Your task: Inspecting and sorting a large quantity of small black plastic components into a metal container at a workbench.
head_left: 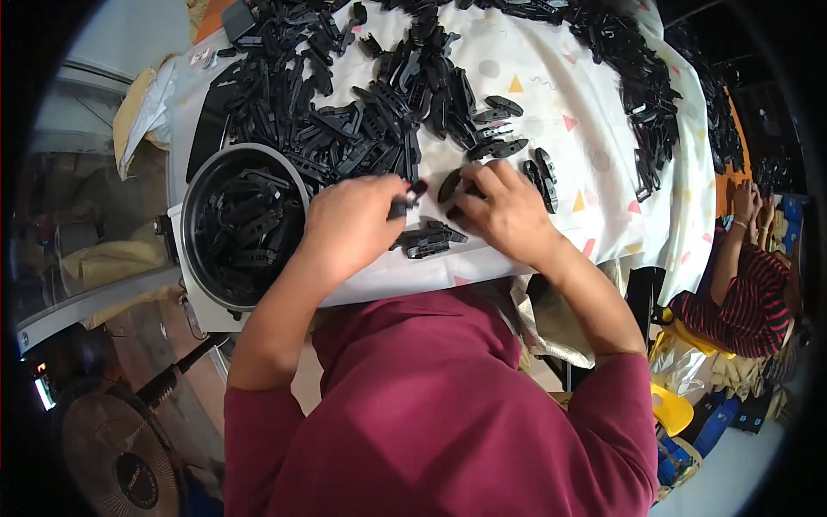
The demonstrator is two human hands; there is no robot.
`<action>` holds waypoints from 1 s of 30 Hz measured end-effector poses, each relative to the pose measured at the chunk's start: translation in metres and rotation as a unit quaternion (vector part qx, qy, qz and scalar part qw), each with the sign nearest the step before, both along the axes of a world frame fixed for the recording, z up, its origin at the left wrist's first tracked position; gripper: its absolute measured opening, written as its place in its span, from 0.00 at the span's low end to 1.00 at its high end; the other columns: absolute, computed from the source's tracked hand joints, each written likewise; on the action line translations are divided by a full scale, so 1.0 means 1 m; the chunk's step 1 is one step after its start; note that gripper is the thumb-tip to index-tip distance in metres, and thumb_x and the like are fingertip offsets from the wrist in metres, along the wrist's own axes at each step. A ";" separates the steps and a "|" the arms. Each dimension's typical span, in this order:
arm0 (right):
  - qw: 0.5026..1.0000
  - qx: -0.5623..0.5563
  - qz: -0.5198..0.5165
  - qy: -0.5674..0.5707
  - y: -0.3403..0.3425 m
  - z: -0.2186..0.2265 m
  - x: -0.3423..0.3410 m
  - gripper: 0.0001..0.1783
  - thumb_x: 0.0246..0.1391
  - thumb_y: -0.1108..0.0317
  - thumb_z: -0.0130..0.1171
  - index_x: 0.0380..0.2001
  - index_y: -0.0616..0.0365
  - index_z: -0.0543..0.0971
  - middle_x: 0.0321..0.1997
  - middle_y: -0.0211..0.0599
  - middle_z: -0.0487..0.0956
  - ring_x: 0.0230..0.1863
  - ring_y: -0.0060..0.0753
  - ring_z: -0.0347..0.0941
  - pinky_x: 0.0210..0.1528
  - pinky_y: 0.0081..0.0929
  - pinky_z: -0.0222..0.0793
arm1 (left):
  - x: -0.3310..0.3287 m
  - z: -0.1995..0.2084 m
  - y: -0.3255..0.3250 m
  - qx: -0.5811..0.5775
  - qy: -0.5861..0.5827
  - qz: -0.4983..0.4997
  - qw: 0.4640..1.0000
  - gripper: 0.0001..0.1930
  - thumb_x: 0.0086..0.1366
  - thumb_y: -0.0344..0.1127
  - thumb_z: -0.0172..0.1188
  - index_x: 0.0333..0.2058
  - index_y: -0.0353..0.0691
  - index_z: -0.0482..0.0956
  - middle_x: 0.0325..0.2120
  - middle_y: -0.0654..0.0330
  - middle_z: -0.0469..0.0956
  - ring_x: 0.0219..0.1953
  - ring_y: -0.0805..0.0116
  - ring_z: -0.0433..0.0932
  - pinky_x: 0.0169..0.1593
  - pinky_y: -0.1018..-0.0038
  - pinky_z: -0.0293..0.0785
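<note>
Left hand: the left hand (349, 222) has its fingers curled round a small black clip part (405, 205), pinched at the fingertips just above the near edge of the table
Right hand: the right hand (504, 211) has its fingers bent down onto an oval black piece (450, 186), pressing it against the cloth (551, 95); the two hands nearly meet
Done so far: a small cluster of joined parts (428, 239) lies between the hands at the near edge, and a short row of oval pieces (508, 138) lies just beyond the right hand; I judge these few to be finished or sorted
In the pot: a round black pot (200, 185) at the near left corner holds many more black parts
Left to do: a big heap of loose black parts (345, 95) covers the middle and far side, with another band (642, 86) along the right edge, so by my reckoning most of the work remains
Nearby: another person's striped sleeve (732, 297) shows past the right edge
</note>
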State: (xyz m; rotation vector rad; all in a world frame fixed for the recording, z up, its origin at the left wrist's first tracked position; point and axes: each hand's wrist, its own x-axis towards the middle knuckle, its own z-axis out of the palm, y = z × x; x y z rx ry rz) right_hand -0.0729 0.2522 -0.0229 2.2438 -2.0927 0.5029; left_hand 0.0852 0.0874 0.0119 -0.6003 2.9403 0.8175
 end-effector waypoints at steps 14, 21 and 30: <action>0.264 -0.264 -0.324 -0.870 0.015 0.008 -0.098 0.10 0.58 0.72 0.40 0.30 0.68 0.68 0.40 0.50 0.72 0.42 0.42 0.71 0.44 0.35 0.73 | -0.050 0.015 0.012 0.112 0.170 0.012 0.979 0.10 0.51 0.39 0.62 0.31 0.40 0.78 0.29 0.57 0.77 0.32 0.56 0.77 0.35 0.66 0.72; 0.484 -0.263 -0.399 -0.734 0.034 0.012 -0.127 0.09 0.57 0.72 0.41 0.36 0.66 0.68 0.36 0.44 0.73 0.36 0.37 0.72 0.40 0.34 0.73 | -0.058 0.011 -0.014 0.134 0.139 0.146 0.970 0.11 0.52 0.39 0.62 0.31 0.39 0.78 0.19 0.53 0.76 0.22 0.60 0.77 0.28 0.70 0.71; 0.934 0.067 -0.248 -0.249 -0.061 0.002 -0.016 0.10 0.42 0.68 0.58 0.30 0.58 0.75 0.30 0.39 0.74 0.36 0.35 0.74 0.34 0.33 0.71 | 0.015 -0.016 0.032 -0.065 -0.023 -0.082 0.994 0.07 0.50 0.37 0.62 0.28 0.42 0.78 0.26 0.57 0.77 0.32 0.58 0.77 0.34 0.64 0.73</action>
